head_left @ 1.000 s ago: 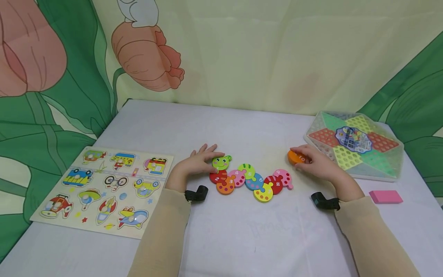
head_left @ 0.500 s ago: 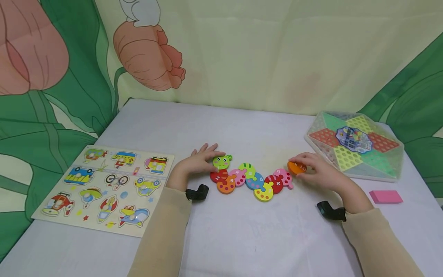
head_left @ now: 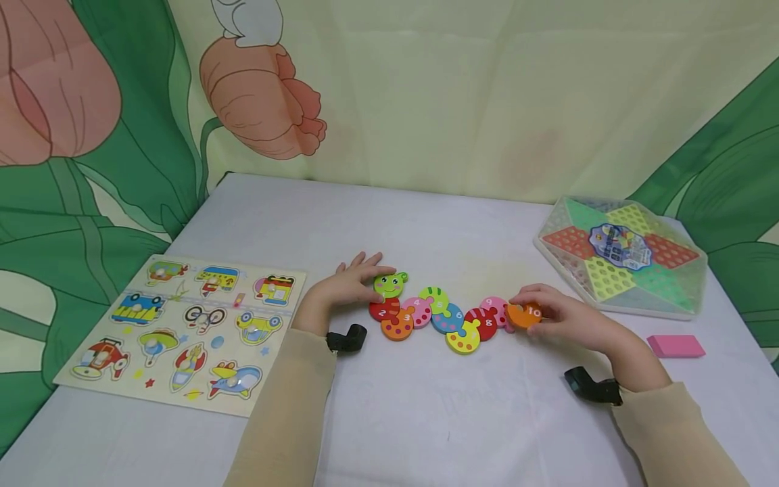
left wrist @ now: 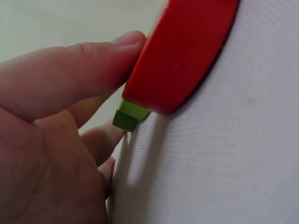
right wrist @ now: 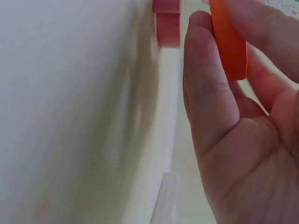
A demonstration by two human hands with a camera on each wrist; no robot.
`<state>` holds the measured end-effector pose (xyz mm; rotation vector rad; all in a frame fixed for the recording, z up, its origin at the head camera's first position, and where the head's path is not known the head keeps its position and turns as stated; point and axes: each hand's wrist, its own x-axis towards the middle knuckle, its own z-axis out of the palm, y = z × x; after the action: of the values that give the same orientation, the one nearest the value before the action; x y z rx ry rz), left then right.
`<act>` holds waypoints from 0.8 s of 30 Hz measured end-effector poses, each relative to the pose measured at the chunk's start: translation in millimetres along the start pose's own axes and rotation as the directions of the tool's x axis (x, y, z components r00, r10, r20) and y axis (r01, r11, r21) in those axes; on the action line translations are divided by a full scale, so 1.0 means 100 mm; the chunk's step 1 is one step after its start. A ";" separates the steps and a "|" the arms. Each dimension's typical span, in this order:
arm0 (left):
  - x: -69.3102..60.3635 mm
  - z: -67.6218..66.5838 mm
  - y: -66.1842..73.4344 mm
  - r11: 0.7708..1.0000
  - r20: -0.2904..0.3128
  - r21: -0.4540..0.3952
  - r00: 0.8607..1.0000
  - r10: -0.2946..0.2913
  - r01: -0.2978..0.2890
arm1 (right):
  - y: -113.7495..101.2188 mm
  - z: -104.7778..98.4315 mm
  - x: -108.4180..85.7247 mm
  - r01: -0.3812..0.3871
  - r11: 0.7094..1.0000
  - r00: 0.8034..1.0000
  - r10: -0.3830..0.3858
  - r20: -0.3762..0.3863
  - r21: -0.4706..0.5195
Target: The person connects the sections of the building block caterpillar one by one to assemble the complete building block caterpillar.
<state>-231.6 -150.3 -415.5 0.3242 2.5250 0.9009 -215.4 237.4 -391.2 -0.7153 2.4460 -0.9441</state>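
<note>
A wooden caterpillar puzzle (head_left: 447, 318) of numbered round pieces lies in a wavy row on the table. At its left end, my left hand (head_left: 347, 287) rests against the green smiling head piece (head_left: 389, 285) and the red piece marked 2 (head_left: 385, 310). In the left wrist view, its thumb (left wrist: 126, 44) touches the red piece's edge (left wrist: 177, 56). My right hand (head_left: 569, 314) pinches an orange puzzle piece (head_left: 523, 315) marked 10, beside the pink piece marked 9 (head_left: 494, 308). The right wrist view shows the orange piece (right wrist: 230, 46) raised off the cloth between thumb and fingers.
A vehicle peg board (head_left: 182, 331) lies to the left. At the back right is a clear-lidded star-patterned game box (head_left: 621, 257), with a pink block (head_left: 675, 345) in front of it. White cloth (head_left: 450, 412) covers the table; a printed curtain (head_left: 438, 101) hangs behind.
My right hand has moved nearer and slightly right, bringing the orange piece down beside the row's pink end piece. My left hand has stayed in place.
</note>
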 end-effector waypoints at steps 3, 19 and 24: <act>0.00 0.00 -0.01 1.000 -0.002 -0.002 1.000 -0.003 0.003 | 0.03 0.02 0.00 -0.045 0.998 0.998 0.043 0.038 0.037; 0.00 0.00 -0.01 1.000 -0.005 -0.010 1.000 0.003 -0.003 | 0.07 0.08 -0.02 0.028 0.989 0.997 -0.038 0.073 0.143; 0.00 0.01 -0.01 1.000 -0.003 -0.002 1.000 0.000 0.000 | 0.07 0.07 -0.04 -0.019 0.990 0.997 0.009 0.077 0.138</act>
<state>-231.6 -150.1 -416.6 0.3230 2.5269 0.9043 -210.4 240.5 -399.9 -0.6721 2.2911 -1.0503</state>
